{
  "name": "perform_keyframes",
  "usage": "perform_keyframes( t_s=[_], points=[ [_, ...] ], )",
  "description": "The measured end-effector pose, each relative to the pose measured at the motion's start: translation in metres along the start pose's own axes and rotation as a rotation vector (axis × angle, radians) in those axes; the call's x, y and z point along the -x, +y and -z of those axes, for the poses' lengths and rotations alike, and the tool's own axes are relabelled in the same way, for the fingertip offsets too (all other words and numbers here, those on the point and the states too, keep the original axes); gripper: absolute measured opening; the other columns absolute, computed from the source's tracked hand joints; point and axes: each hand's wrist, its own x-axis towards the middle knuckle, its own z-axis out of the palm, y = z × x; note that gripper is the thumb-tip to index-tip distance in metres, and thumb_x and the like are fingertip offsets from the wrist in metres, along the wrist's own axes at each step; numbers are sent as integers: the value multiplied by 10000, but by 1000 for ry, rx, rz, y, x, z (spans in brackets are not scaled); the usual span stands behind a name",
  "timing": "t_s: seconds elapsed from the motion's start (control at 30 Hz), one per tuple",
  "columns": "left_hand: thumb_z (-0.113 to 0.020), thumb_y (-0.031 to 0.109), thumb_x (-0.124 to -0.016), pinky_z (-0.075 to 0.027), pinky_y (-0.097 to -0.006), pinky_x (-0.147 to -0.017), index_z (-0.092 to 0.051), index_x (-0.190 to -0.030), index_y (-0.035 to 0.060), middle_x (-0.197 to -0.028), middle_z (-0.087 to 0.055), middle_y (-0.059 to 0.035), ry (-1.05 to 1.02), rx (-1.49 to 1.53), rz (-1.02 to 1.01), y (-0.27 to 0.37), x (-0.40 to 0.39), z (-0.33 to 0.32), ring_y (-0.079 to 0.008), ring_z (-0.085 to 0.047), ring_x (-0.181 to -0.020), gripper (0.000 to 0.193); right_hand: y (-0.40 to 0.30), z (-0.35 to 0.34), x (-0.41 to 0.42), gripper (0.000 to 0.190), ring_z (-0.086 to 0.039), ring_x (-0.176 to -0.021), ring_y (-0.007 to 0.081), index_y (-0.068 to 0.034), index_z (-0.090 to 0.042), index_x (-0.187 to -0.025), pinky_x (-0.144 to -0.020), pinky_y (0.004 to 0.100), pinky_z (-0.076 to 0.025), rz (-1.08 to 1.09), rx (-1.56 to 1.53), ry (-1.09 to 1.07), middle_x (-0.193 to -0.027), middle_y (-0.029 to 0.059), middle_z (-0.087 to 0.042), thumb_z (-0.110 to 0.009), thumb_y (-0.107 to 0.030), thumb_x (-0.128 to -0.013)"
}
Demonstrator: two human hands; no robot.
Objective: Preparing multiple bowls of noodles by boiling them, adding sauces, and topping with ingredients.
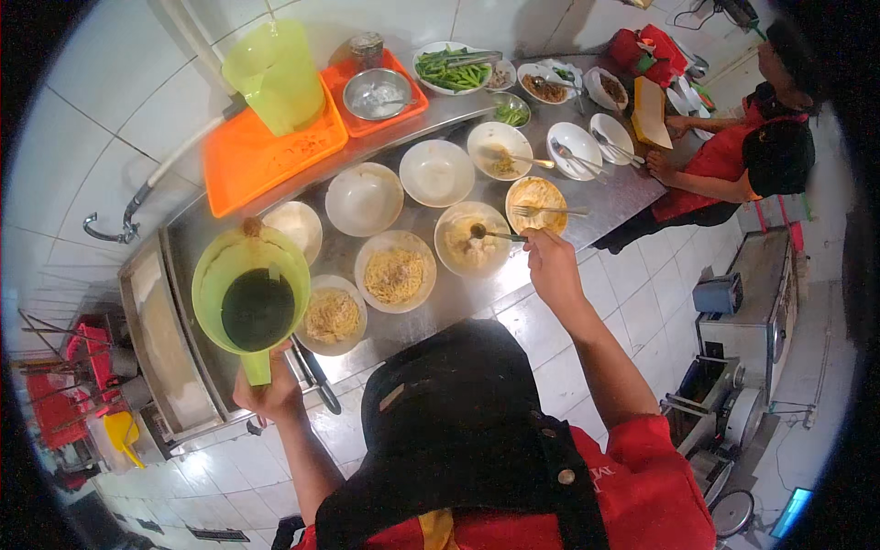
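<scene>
My left hand (269, 388) grips the handle of a yellow-green plastic jug (206, 275) with dark liquid inside, over the counter's left part. In my right hand (550, 265) is a small ladle or measuring spoon (491, 234), its bowl over a white bowl of pale food (457, 254). Two bowls of noodles, a middle one (394, 275) and a left one (332, 316), stand between my hands. Just beyond my right hand is a bowl with orange residue and a fork (536, 196). Farther back stand a white bowl (436, 173) and another (364, 199), with no food discernible.
A second yellow-green jug (275, 75) stands on an orange tray (275, 165). Behind are a metal bowl of white powder (377, 95) and a bowl of green vegetables (454, 69). Co-workers in red (708, 161) work at the right end. A metal basin (172, 337) lies left.
</scene>
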Motion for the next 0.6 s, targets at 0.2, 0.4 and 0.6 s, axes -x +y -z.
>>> perform_keyframes(
  t_s=[0.2,0.4,0.6],
  points=[
    [-676,-74,-758,-480,-255,-616,-765,-842,6,-765,-741,-90,63,80,9,4,-2,-2,-115,-644,-659,146,-4,8,8,329,-674,-793,370,31,-654,-1062,-699,424,-543,19,55,8,-883,193,-670,-532,143,-779],
    [-689,-70,-748,-487,-268,-601,-753,-863,-19,-760,-739,-103,68,93,2,3,1,0,-120,-646,-639,141,-12,16,18,292,-662,-828,406,19,-669,-1044,-725,433,-543,-36,38,-19,-881,201,-660,-530,111,-804],
    [-700,-45,-770,-473,-263,-627,-772,-859,13,-740,-722,-90,2,-58,-31,4,7,12,-125,-626,-624,128,-27,32,11,217,-604,-613,130,17,-679,-1047,-565,292,-481,-357,-260,-16,-763,113,-694,-495,28,-931]
  ],
)
